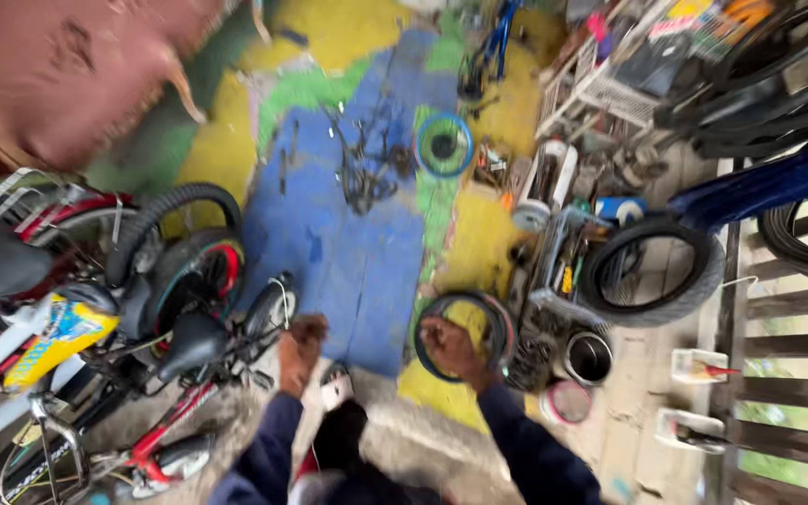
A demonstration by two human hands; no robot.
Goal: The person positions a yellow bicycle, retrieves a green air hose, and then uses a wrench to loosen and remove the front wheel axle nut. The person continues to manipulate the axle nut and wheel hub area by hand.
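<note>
The right hand (451, 351) lies nearer the small tyre (465, 335), fingers curled on its near rim; left hand (299, 344) is loosely closed, empty.

painted floor (348, 252) — tyres (649, 271), bicycle parts (364, 164)

Open lane: blue painted floor patch (348, 252) runs straight ahead between both hands, mostly bare. Far end blocked by dark bike frame parts (364, 168) and small blue-rimmed wheel (443, 144). Left hand (300, 343) hemmed in by bicycle saddle (191, 341) and small tyre (268, 307) just beside it, more bikes crowded behind. Right hand (451, 351) at a loose tyre (465, 337); right of it metal pot (588, 357), big black tyre (652, 271), tool clutter, little room there
</note>
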